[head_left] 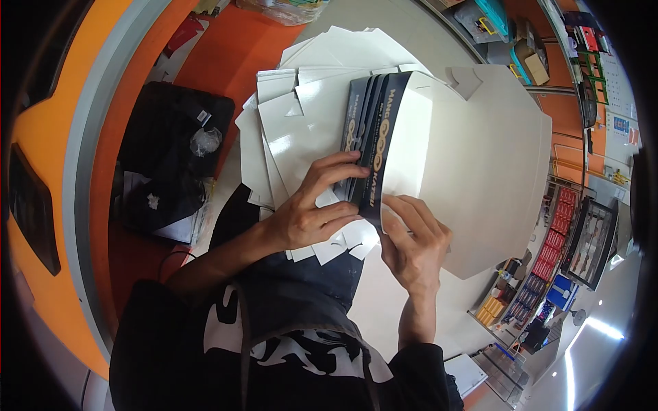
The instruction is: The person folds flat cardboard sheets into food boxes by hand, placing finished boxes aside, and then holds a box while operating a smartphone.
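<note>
Over my lap lies a stack of white-lined cardboard box blanks (pixel 284 140), fanned out with notched flaps. The top cardboard box (pixel 480 164) is partly folded: its wide pale panel spreads right, and a dark side panel with gold lettering stands raised. More dark lettered panels (pixel 353 113) sit close behind it. My left hand (pixel 312 202) grips the dark panels from the left, fingertips and thumb on their lower part. At the box's near corner, my right hand (pixel 415 240) is closed on the edge, with its fingers bent on the white inner side; the thumb is partly hidden.
A black bag (pixel 175 137) with plastic wrapping lies to the left by an orange panel. Along the right stand shelves with red packets (pixel 555 233) and a blue box (pixel 562 291). Storage bins (pixel 486 24) sit on a rack at the upper right.
</note>
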A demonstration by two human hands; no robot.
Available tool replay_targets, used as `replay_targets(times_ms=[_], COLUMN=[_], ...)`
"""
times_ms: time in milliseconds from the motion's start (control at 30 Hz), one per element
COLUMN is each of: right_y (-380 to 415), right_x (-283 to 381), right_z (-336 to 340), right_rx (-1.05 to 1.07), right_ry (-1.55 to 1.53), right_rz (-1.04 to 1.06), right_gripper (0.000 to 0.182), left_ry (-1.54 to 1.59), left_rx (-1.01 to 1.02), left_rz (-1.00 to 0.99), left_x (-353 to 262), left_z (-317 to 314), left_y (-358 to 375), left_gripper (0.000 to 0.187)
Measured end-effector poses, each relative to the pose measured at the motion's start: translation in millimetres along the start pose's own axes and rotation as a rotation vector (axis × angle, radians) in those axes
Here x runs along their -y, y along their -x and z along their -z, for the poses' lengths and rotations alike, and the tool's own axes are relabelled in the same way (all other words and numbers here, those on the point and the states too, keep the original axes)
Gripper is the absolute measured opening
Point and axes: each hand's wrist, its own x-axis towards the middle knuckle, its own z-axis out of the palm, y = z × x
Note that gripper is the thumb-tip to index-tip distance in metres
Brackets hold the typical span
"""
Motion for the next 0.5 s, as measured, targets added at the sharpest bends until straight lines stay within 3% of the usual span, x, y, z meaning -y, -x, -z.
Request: replay_targets(times_ms=[133,200,333,433,500], right_y=[-2,-4,-11,-9,-10], right_x=[1,1,10,9,3], right_z=[-3,2,23,42,53], right_rx=[-0.004,0.133,0.203,0.206,0.279], right_ry=[0.014,-0.029,-0.104,0.168,0.121], right_rz=[0.011,0.005,-0.055,-0.090,-0.135], right_gripper=[0.037,0.037,0.038,0.038,0.036], left_ry=[0.023,0.027,0.121,0.135,0.136], left_rx=[-0.024,-0.009,-0.034,-0.025,-0.031], left_rz=[0.027,0.031,0.032,0.027,0.039], left_x=[2,1,4,0,-2], left_z=[0,2,5,7,9], left_y=[3,2,-3,-7,-12], left_gripper=[0.020,0.021,0.022,0.022,0.021])
